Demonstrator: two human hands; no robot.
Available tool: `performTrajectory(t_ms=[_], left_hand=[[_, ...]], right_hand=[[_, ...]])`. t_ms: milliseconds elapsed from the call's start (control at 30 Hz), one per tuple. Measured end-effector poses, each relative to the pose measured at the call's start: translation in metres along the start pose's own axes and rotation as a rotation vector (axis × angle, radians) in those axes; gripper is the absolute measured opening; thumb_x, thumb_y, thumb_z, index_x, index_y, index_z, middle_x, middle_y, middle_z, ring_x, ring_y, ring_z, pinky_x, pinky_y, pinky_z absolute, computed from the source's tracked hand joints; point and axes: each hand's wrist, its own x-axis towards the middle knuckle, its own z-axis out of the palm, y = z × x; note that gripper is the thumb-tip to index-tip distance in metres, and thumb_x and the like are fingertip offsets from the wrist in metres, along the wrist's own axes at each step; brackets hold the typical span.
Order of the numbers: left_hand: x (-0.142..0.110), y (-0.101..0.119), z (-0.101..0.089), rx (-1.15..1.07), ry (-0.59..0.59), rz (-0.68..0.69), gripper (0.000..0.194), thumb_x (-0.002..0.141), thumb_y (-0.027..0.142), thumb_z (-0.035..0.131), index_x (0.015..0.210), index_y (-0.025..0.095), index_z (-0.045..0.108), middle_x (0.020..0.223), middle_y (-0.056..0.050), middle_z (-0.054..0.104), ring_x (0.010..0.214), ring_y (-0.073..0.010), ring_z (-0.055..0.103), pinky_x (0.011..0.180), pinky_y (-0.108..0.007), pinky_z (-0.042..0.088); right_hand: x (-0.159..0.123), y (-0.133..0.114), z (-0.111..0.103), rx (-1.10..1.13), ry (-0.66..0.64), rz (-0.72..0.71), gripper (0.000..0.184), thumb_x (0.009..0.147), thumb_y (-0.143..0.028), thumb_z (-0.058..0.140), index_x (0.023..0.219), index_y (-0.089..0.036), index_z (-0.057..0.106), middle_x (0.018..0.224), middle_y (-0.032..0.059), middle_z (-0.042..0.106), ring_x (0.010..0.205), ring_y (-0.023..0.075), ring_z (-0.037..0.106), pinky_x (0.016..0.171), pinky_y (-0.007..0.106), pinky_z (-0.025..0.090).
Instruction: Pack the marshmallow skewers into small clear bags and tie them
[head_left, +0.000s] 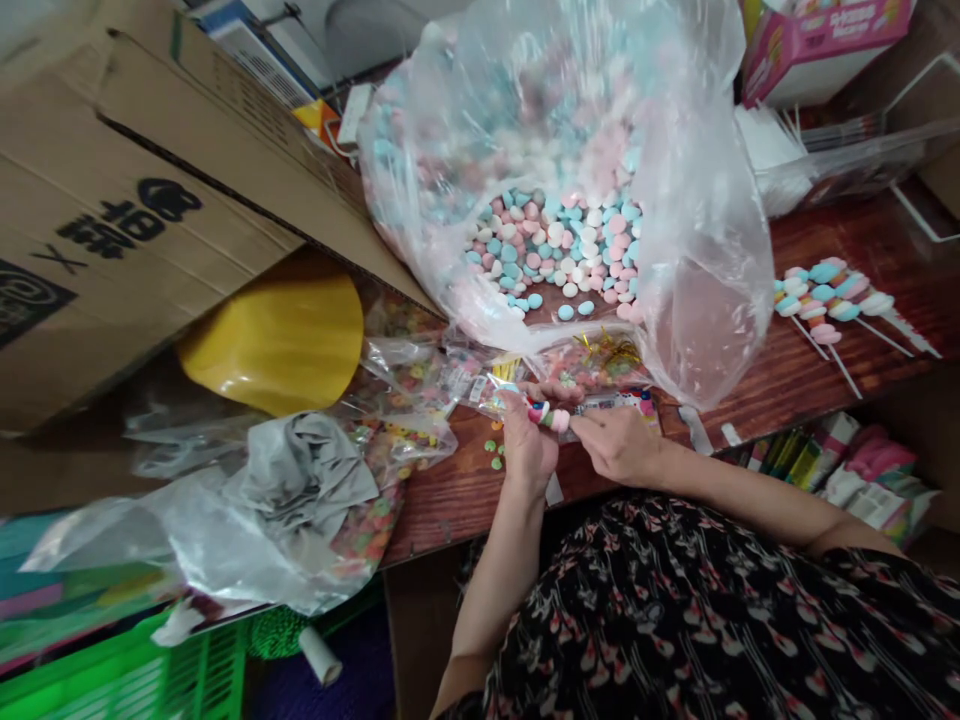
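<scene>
Between my two hands is a candy skewer (555, 418), a short row of pink, white, green and dark pieces. My left hand (527, 440) is closed round its left end. At the right end, my right hand (619, 445) is closed with the fingertips against the pink piece; a stick inside the grip is hidden. Just beyond the hands, a large clear plastic bag (705, 290) lies open with pink, blue and white candies (555, 245) in it. Small green ring pieces (495, 455) lie loose left of my left hand.
Several finished candy skewers (832, 290) on white sticks lie at the right of the wooden table (442, 505). A cardboard box (150, 200), a yellow rounded sheet (277, 340) and a grey cloth (307, 475) occupy the left. A pink box (825, 50) stands at the back right.
</scene>
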Motion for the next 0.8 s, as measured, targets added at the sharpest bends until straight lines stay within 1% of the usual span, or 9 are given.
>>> performTrajectory(t_ms=[100, 133, 200, 300, 400, 500, 567, 700, 800], left_hand=[[0.002, 0.0, 0.001, -0.101, 0.035, -0.029, 0.056, 0.077, 0.074, 0.055, 0.07, 0.018, 0.049, 0.069, 0.0, 0.062, 0.06, -0.0121, 0.061, 0.051, -0.021, 0.047], [0.002, -0.001, 0.002, -0.125, 0.041, -0.039, 0.056, 0.077, 0.074, 0.055, 0.07, 0.019, 0.049, 0.068, 0.0, 0.062, 0.056, -0.0108, 0.059, 0.048, -0.021, 0.045], [0.002, -0.001, 0.005, -0.141, 0.044, -0.045, 0.058, 0.077, 0.076, 0.052, 0.068, 0.019, 0.048, 0.066, 0.001, 0.061, 0.05, -0.0091, 0.054, 0.047, -0.022, 0.045], [0.0, 0.0, 0.011, -0.12, 0.006, -0.058, 0.062, 0.077, 0.08, 0.044, 0.067, 0.019, 0.047, 0.066, 0.001, 0.062, 0.05, -0.0098, 0.054, 0.054, -0.026, 0.05], [-0.001, 0.002, 0.015, -0.132, -0.028, -0.08, 0.062, 0.077, 0.081, 0.042, 0.067, 0.02, 0.049, 0.068, 0.0, 0.064, 0.053, -0.0118, 0.057, 0.053, -0.026, 0.05], [0.0, 0.003, 0.014, -0.136, -0.006, -0.09, 0.062, 0.079, 0.081, 0.04, 0.068, 0.021, 0.05, 0.063, 0.001, 0.062, 0.042, -0.009, 0.047, 0.044, -0.024, 0.044], [0.0, 0.003, 0.014, -0.128, 0.004, -0.11, 0.063, 0.08, 0.081, 0.037, 0.068, 0.02, 0.052, 0.059, 0.002, 0.06, 0.038, -0.0079, 0.042, 0.044, -0.024, 0.044], [-0.001, 0.003, 0.013, -0.152, -0.021, -0.131, 0.064, 0.08, 0.081, 0.038, 0.068, 0.019, 0.053, 0.066, 0.0, 0.064, 0.043, -0.0083, 0.048, 0.056, -0.028, 0.053], [-0.003, 0.002, 0.013, -0.151, -0.032, -0.132, 0.063, 0.079, 0.08, 0.04, 0.068, 0.02, 0.052, 0.07, 0.0, 0.065, 0.045, -0.0081, 0.05, 0.06, -0.029, 0.055]], right_hand=[[0.0, 0.003, -0.005, 0.095, 0.116, 0.086, 0.036, 0.093, -0.015, 0.04, 0.127, -0.012, 0.053, 0.098, 0.0113, 0.071, 0.081, 0.0181, 0.064, 0.07, 0.028, 0.046], [0.0, 0.004, -0.007, 0.123, 0.114, 0.102, 0.043, 0.093, -0.016, 0.041, 0.136, -0.012, 0.046, 0.106, 0.0119, 0.071, 0.084, 0.0181, 0.065, 0.072, 0.028, 0.048], [0.001, 0.005, -0.01, 0.163, 0.065, 0.125, 0.052, 0.093, -0.016, 0.042, 0.145, -0.016, 0.038, 0.112, 0.0107, 0.071, 0.085, 0.0175, 0.067, 0.073, 0.028, 0.049], [0.001, 0.007, -0.013, 0.226, -0.003, 0.133, 0.049, 0.093, -0.015, 0.043, 0.142, -0.023, 0.045, 0.109, 0.0061, 0.073, 0.085, 0.0159, 0.068, 0.075, 0.027, 0.049], [-0.001, 0.007, -0.011, 0.284, 0.007, 0.107, 0.046, 0.095, -0.016, 0.042, 0.14, -0.024, 0.049, 0.108, 0.0047, 0.073, 0.087, 0.0148, 0.068, 0.075, 0.026, 0.049], [-0.003, 0.006, -0.009, 0.294, 0.018, 0.104, 0.049, 0.096, -0.017, 0.041, 0.144, -0.023, 0.043, 0.109, 0.0062, 0.073, 0.086, 0.0147, 0.068, 0.072, 0.025, 0.049], [-0.004, 0.005, -0.008, 0.286, 0.012, 0.123, 0.051, 0.096, -0.018, 0.041, 0.146, -0.022, 0.04, 0.107, 0.007, 0.074, 0.082, 0.0146, 0.068, 0.07, 0.026, 0.049], [-0.005, 0.003, -0.009, 0.302, 0.004, 0.118, 0.05, 0.096, -0.018, 0.04, 0.146, -0.021, 0.041, 0.106, 0.0072, 0.074, 0.082, 0.0144, 0.067, 0.071, 0.026, 0.049], [-0.004, 0.003, -0.012, 0.305, -0.05, 0.121, 0.049, 0.096, -0.018, 0.04, 0.145, -0.022, 0.042, 0.107, 0.007, 0.074, 0.082, 0.0146, 0.067, 0.071, 0.026, 0.049]])
